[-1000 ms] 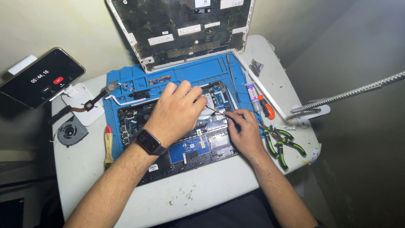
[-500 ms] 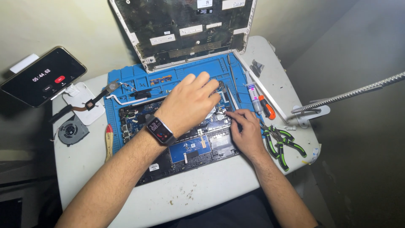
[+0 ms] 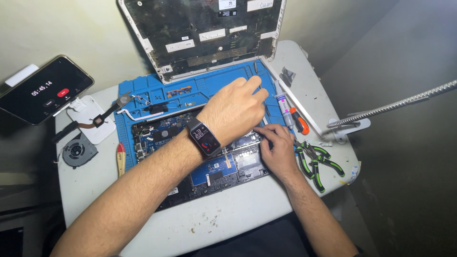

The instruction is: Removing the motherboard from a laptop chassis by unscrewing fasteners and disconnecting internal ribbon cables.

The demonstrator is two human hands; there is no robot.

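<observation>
My left hand (image 3: 235,107), with a dark smartwatch (image 3: 204,139) on the wrist, reaches over the opened laptop base (image 3: 216,171) to the far right part of the blue mat (image 3: 138,93). Its bent fingertips rest at a thin dark tool (image 3: 256,70) lying there; I cannot tell whether they grip it. My right hand (image 3: 280,150) lies at the laptop's right edge. Its thumb and forefinger are pinched together on the board, and anything between them is too small to see.
The laptop's removed cover (image 3: 204,33) leans at the back. On the left are a phone (image 3: 43,90) showing a timer, a fan (image 3: 76,152), a heat pipe (image 3: 102,116) and a yellow-handled tool (image 3: 121,159). On the right lie a syringe (image 3: 284,108), an orange screwdriver (image 3: 300,121), green pliers (image 3: 319,162) and a gooseneck arm (image 3: 395,104).
My left hand has lifted off the laptop's middle and moved up and to the right to the mat's far edge. My right hand has stayed at the laptop's right side.
</observation>
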